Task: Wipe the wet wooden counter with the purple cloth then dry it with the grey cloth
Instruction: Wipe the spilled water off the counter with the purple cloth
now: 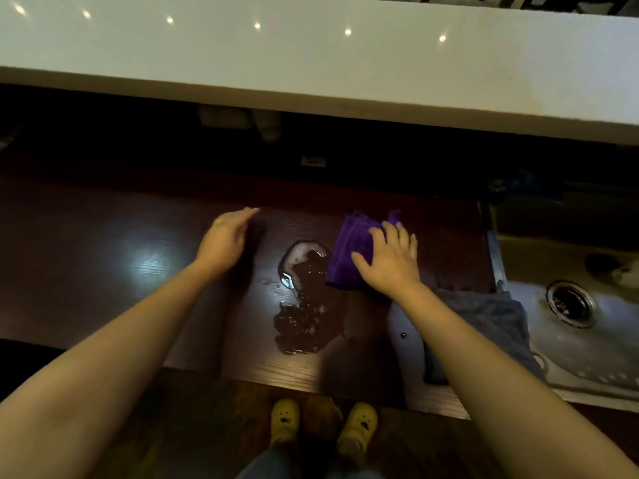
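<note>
You're at the wiping step: your right hand (387, 261) presses flat, fingers spread, on the folded purple cloth (349, 250) on the dark wooden desk (103, 271), just beside the puddle (304, 305). Sweep it left; your left hand (224, 240) hovers open.

A home kitchen: wooden counter (103, 243) beside a steel sink (587, 340) with drain (570, 303)

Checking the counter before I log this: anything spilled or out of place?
Yes: a puddle lies on the wooden counter, unwiped, just left of the purple cloth under the right hand.
</note>
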The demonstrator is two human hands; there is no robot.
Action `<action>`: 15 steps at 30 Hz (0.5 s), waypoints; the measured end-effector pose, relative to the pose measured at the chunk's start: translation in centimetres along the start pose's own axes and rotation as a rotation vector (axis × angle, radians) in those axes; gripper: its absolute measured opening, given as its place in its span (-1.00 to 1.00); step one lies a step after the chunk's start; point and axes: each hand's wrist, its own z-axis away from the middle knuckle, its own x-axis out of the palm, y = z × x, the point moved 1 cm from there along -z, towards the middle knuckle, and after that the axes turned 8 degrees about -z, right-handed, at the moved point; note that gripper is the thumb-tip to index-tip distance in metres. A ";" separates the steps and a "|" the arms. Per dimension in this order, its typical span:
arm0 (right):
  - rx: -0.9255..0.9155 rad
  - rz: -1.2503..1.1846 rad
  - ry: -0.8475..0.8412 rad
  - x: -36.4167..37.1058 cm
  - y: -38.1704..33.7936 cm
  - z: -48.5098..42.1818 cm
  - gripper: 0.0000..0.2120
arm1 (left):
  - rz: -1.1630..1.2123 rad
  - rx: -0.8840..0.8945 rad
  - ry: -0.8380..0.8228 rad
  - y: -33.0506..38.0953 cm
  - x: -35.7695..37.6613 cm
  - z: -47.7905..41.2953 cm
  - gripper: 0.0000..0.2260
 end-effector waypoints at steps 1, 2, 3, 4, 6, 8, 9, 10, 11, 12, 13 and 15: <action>-0.018 -0.011 -0.005 0.6 -0.2 -0.9 -0.36 | -0.064 -0.059 0.009 -2.5 -0.1 0.8 -0.63; -0.009 -0.007 -0.026 1.1 -0.1 -1.8 -0.35 | -0.142 -0.091 -0.004 -4.5 0.0 1.6 -0.62; 0.005 0.010 -0.038 1.8 0.1 -2.5 -0.34 | -0.222 -0.113 -0.031 -6.0 0.3 2.5 -0.60; 0.003 0.032 -0.028 2.4 0.4 -2.8 -0.34 | -0.286 -0.142 -0.070 -6.9 0.7 3.4 -0.58; -0.022 0.074 0.034 3.6 0.8 -2.3 -0.34 | -0.345 -0.201 -0.128 -7.8 1.5 4.7 -0.52; -0.029 0.085 0.087 4.4 0.6 -1.0 -0.31 | -0.372 -0.208 -0.110 -7.8 2.0 5.2 -0.47; -0.017 0.079 0.104 4.8 0.4 -0.2 -0.27 | -0.383 -0.200 -0.099 -7.8 2.1 5.2 -0.45; 0.004 0.070 0.114 5.1 0.0 0.6 -0.24 | -0.391 -0.190 -0.096 -7.7 2.2 5.2 -0.44; 0.028 0.061 0.114 5.4 -0.6 1.5 -0.21 | -0.397 -0.182 -0.093 -7.8 2.2 5.2 -0.44; 0.046 0.053 0.109 5.9 -1.2 2.3 -0.18 | -0.402 -0.177 -0.088 -7.8 2.2 5.2 -0.44; 0.051 0.049 0.100 6.4 -2.0 2.9 -0.16 | -0.403 -0.175 -0.081 -7.9 2.3 5.2 -0.44; 0.045 0.056 0.088 7.5 -3.9 3.7 -0.12 | -0.389 -0.175 -0.071 -7.9 2.3 5.2 -0.44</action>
